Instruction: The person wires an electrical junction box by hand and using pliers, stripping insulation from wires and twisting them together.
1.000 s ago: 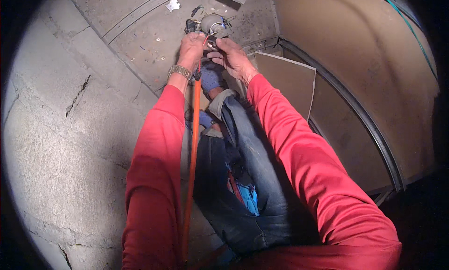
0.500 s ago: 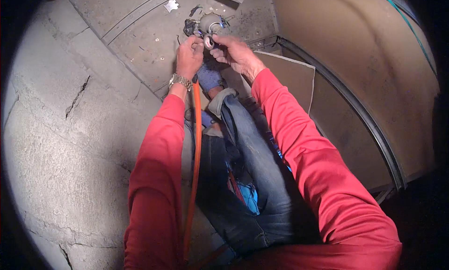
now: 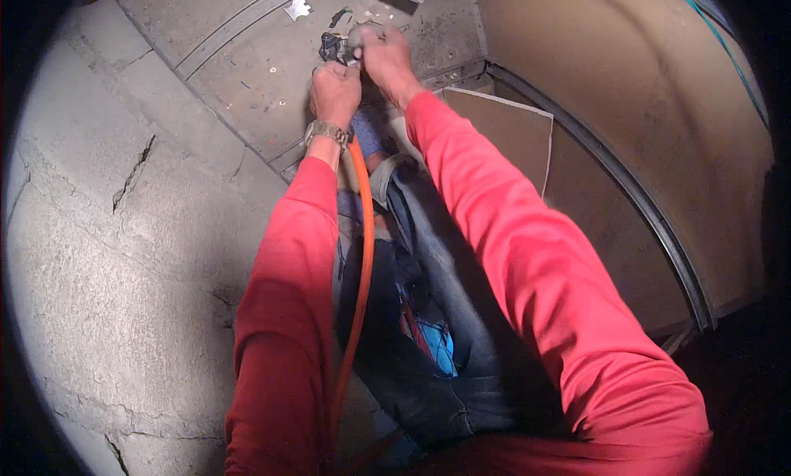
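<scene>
Orange tube (image 3: 366, 229), one, is seen near the left hand (image 3: 335, 93); the right hand (image 3: 387, 56) is stretched farther; fingers (image 3: 337, 70) are curled, their hold unclear.

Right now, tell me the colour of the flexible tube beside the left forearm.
The flexible tube is orange, seen best in the head view.

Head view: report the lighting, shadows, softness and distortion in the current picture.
Head view: light falls brightest on the cracked concrete; head view: the jeans sink into shadow, and a dark band crosses the brown panel; head view: the right hand looks slightly soft; head view: corners go black, and the metal track bows.
</scene>
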`<state>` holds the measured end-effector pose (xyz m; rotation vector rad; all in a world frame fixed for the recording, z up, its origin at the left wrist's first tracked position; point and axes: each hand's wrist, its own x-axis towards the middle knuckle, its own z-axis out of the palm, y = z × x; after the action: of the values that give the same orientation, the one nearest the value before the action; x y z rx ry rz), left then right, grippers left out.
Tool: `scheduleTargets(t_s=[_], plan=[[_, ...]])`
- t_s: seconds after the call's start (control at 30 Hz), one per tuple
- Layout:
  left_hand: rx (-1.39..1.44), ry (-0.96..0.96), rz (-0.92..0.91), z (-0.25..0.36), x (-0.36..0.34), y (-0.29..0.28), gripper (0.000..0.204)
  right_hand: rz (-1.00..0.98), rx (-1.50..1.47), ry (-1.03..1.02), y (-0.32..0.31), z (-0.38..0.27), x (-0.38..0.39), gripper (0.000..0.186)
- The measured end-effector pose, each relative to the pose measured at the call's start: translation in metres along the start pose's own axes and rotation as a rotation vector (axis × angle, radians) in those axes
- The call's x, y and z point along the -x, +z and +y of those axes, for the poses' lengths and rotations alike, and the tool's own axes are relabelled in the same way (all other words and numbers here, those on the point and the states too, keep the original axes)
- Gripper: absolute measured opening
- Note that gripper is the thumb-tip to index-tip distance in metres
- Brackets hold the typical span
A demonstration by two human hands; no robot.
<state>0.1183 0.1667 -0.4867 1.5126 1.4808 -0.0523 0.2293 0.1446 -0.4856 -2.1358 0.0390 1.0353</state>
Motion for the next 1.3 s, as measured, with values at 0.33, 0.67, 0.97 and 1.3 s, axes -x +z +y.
scheduleTargets(t_s=[0.33, 0.67, 0.97, 1.3], plan=[[0.728, -0.639, -0.331, 0.018, -0.013, -0.012, 0.012, -0.355, -0.097, 0.244, -0.031, 0.058, 0.039, 0.045], [0.132, -0.012, -0.239, -0.006, -0.009, -0.018, 0.021, -0.455, 0.273, 0.092, -0.068, 0.017, 0.022, 0.036], [-0.151, 0.308, -0.179, 0.021, 0.012, -0.023, 0.033, -0.21, 0.584, 0.042, -0.033, -0.029, -0.027, 0.059], [0.26, -0.124, -0.316, -0.003, -0.013, -0.016, 0.035, -0.293, -0.116, 0.273, -0.033, 0.034, 0.032, 0.027]])
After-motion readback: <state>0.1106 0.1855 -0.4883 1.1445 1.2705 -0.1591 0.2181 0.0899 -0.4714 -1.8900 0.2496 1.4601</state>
